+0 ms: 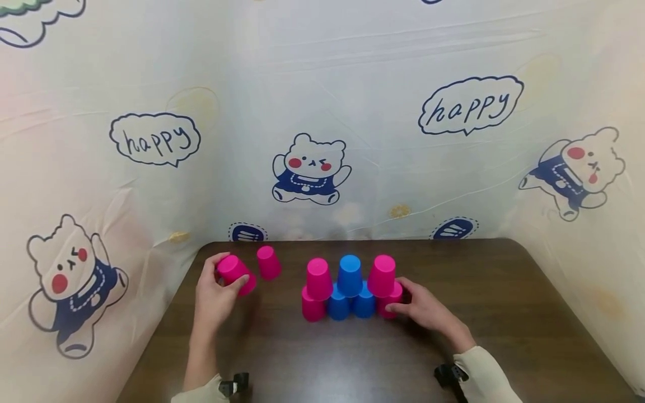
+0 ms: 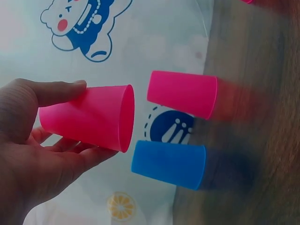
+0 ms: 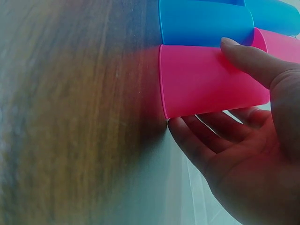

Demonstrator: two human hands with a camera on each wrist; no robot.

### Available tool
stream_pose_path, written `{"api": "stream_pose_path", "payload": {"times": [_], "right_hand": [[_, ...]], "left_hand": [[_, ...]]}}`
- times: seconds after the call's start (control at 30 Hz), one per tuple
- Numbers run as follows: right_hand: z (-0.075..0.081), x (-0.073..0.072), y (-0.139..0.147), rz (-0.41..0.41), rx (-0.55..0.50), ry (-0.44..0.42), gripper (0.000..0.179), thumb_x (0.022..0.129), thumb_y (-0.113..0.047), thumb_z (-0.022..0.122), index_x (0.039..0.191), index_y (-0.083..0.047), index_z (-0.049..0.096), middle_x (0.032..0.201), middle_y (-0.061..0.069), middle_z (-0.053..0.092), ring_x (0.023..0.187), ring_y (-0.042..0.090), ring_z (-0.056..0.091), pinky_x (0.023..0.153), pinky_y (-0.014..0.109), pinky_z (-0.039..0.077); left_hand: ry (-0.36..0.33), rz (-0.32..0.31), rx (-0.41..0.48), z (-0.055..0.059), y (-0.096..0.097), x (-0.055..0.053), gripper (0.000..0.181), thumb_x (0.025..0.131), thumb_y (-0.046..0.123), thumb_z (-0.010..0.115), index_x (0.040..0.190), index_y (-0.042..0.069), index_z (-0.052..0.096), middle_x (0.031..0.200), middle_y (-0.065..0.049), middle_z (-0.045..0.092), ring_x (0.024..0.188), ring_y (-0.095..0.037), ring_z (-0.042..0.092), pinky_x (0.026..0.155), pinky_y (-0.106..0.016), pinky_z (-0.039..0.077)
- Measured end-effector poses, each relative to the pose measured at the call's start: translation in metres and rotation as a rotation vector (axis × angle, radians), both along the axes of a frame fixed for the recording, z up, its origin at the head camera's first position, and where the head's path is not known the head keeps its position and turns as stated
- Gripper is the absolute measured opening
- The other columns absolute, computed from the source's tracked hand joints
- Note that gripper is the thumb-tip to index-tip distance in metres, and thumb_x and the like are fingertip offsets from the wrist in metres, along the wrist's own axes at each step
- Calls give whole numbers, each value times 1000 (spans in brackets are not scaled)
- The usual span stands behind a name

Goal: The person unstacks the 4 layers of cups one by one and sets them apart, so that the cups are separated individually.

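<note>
In the head view my left hand (image 1: pixel 216 291) holds a pink cup (image 1: pixel 233 271) upside down and tilted, above the table. The left wrist view shows the thumb on one side of this pink cup (image 2: pixel 89 117) and the fingers under the other. Beyond it stand another pink cup (image 1: pixel 269 263) and a blue cup (image 2: pixel 168 164), which the head view does not show. My right hand (image 1: pixel 428 305) grips the lower right pink cup (image 1: pixel 388 307) of a two-row stack, thumb in front. On the upper row sit a pink cup (image 1: pixel 319 279), a blue cup (image 1: pixel 350 275) and a pink cup (image 1: pixel 382 275).
The stack's lower row also has a pink cup (image 1: pixel 313 307) at the left and two blue cups in the middle, all upside down on the brown wooden table (image 1: pixel 332 358). A printed curtain (image 1: pixel 383 168) surrounds the table's back and sides.
</note>
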State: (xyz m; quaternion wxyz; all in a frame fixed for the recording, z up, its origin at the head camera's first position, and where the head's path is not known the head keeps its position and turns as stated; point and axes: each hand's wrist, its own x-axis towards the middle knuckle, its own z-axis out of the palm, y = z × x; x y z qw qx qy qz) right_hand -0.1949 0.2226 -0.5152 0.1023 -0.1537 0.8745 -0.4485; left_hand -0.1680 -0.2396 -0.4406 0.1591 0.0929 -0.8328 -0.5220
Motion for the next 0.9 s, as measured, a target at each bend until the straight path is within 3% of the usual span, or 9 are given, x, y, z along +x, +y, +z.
{"api": "stream_pose_path", "payload": {"times": [0.33,0.53,0.9], "right_hand": [[0,0,0,-5,12,-3,57,92,-35,83,141,-18,58,122,1,69,111,23,63,94,39,56],[0,0,1,-14,11,-2,56,91,-34,83,139,-18,59,120,-1,69,110,22,63,94,39,55],[-2,-2,2,-10,6,-15,60,91,-34,84,142,-16,58,124,1,69,111,23,63,95,40,56]], "left_hand": [[-27,82,-74,-12,-13,-7,74,85,-3,81,149,6,46,144,-24,55,130,-44,54,106,-65,51],[-78,135,-88,-21,-21,-10,74,83,-3,82,147,4,46,144,-25,55,132,-46,54,109,-66,49],[-186,159,-111,-33,-32,-11,72,83,-4,81,145,0,44,143,-30,53,133,-51,51,110,-70,46]]}}
